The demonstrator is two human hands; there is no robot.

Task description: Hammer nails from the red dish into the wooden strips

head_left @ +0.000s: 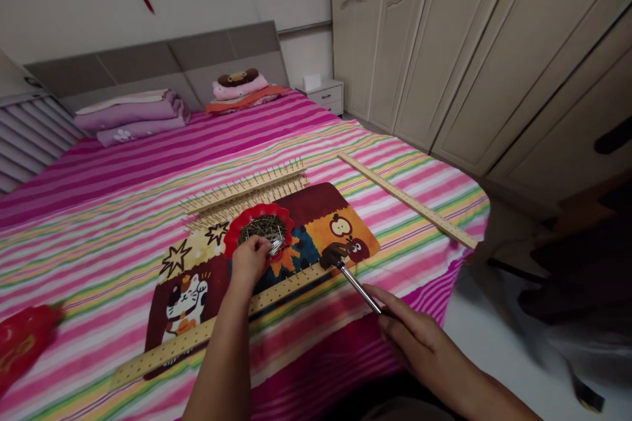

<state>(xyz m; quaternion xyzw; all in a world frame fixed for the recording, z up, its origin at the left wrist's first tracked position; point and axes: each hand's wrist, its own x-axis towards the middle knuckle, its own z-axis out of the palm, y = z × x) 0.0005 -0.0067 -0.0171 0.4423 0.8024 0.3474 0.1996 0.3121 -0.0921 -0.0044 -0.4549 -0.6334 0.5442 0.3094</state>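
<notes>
My left hand reaches into a red scalloped bowl heaped with thin metal nails. Its thumb and fingers are pinched together at the nails; what is between them is too small to make out. My right hand is wrapped round the handle of a hammer, whose dark head rests at the right end of a wooden strip with rows of holes. That strip lies under my left forearm, across the near edge of a patterned mat, on which the bowl stands.
Behind the bowl are wooden strips bristling with nails. Another bare strip lies at the right on the striped bed. A red object is at the left edge. Folded bedding sits by the headboard; a wardrobe stands right.
</notes>
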